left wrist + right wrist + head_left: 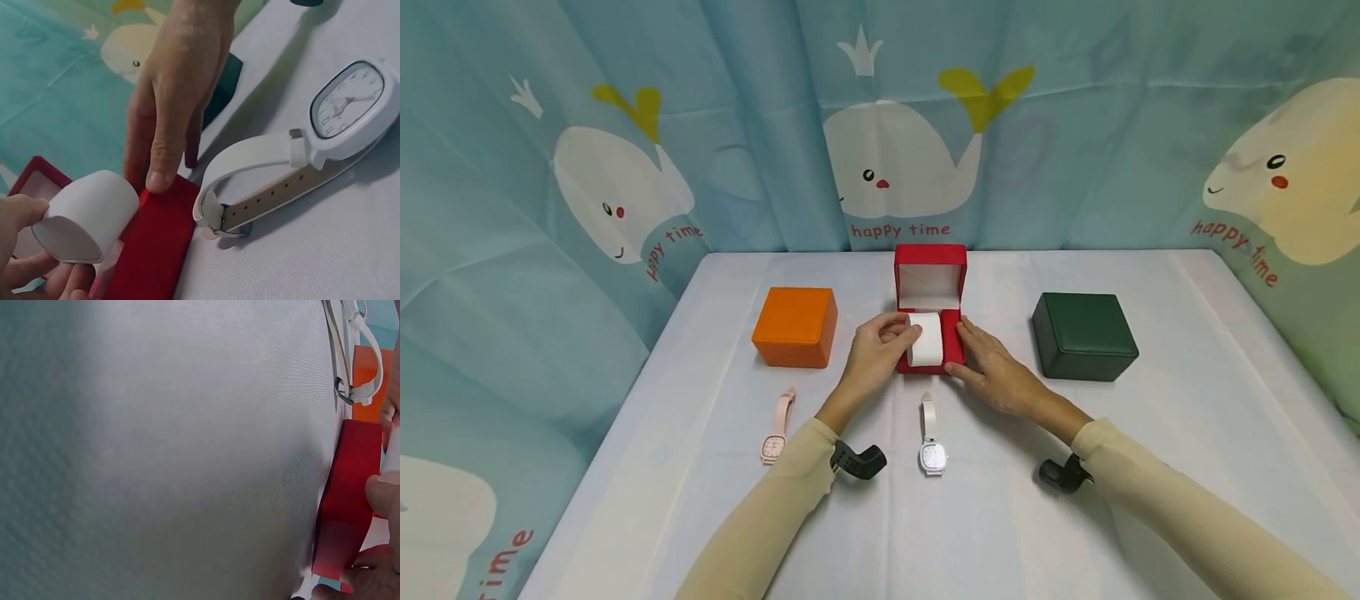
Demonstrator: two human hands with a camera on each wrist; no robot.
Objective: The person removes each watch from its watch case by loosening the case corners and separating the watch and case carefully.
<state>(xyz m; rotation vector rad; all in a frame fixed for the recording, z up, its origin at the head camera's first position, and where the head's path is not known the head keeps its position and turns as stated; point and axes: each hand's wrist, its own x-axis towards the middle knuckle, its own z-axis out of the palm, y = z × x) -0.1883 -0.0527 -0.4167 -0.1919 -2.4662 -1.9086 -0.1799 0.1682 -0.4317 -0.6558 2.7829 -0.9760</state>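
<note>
A red watch box [951,342] stands with its lid raised at the back middle of the table. My left hand [880,346] pinches a white watch cushion [94,212] between thumb and fingers, tilted over the box's opening in the left wrist view. At the box's right side, my right hand [1000,375] holds it, thumb on the front rim and fingers along the side wall. A white watch [932,454] lies in front of the box, strap pointing toward it. To its left, near my left forearm, lies a pink watch [775,442].
An orange box [795,327], lid down, sits at the left. On the right is a dark green box [1085,336], also closed. White cloth [985,533] covers the table, and a blue curtain with whales [760,167] hangs behind it.
</note>
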